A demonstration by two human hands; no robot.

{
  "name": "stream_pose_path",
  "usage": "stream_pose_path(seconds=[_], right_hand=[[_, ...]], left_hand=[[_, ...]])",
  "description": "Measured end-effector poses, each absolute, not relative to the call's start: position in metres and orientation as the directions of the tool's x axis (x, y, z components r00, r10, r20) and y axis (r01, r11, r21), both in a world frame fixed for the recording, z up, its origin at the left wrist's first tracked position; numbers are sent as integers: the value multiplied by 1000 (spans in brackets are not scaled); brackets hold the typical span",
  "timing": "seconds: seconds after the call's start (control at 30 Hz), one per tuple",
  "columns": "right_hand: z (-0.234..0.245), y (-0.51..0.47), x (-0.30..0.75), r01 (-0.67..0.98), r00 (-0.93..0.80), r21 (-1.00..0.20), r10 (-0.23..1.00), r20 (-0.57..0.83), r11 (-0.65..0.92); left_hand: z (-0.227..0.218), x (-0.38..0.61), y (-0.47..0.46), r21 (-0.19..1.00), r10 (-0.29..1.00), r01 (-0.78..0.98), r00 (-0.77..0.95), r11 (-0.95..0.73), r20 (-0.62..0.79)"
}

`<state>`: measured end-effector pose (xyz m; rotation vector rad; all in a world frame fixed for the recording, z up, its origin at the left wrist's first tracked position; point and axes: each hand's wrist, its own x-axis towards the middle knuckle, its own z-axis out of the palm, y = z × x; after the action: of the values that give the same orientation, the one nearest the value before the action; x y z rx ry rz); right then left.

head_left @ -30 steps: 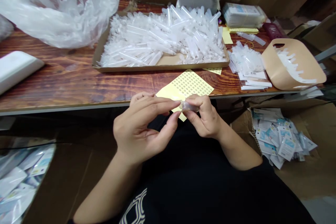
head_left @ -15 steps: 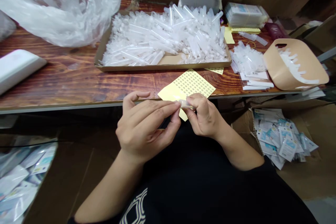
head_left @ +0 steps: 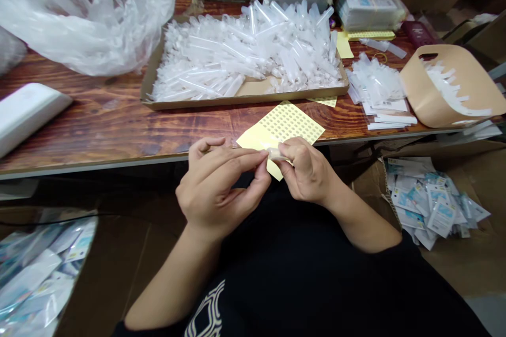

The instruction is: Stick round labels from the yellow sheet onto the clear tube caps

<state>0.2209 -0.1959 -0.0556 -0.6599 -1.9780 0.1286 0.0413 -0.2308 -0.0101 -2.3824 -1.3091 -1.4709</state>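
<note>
A small translucent plastic tube lies sideways between my two hands, above the front edge of the table. My right hand is closed around its right end, which the fingers partly hide. On the other end, the thumb and fingertips of my left hand are pinched together. Just behind and under the hands, a yellow sheet of small round stickers overhangs the table edge. Farther back, a shallow cardboard tray holds a heap of similar clear tubes.
A beige bin with white strips stands at the right, beside a pile of clear pieces. Left are a large plastic bag and a white device. Below right, a carton holds packaged bags; more packets lie lower left.
The camera view has shifted slightly. Both hands keep nearly the same hold on the tube, with only a slight movement of the fingers.
</note>
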Motion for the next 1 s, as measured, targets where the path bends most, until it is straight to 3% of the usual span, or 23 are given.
stream_pose_path(seconds=[0.3,0.37,0.6,1.0], right_hand=[[-58,-197,222,351,-338,-400,513,789,846],[-60,-197,222,340,-335,-412,518,787,845],[-63,-198,220,327,-321,-452,547,773,830],[-65,-199,221,303,-329,-491,573,751,817]], left_hand=[[-19,43,-228,619,742,534,24,-575,669],[-19,41,-227,591,724,562,21,-579,690],[-16,35,-228,301,577,702,189,-645,795],[-16,34,-228,286,580,678,253,-677,774]])
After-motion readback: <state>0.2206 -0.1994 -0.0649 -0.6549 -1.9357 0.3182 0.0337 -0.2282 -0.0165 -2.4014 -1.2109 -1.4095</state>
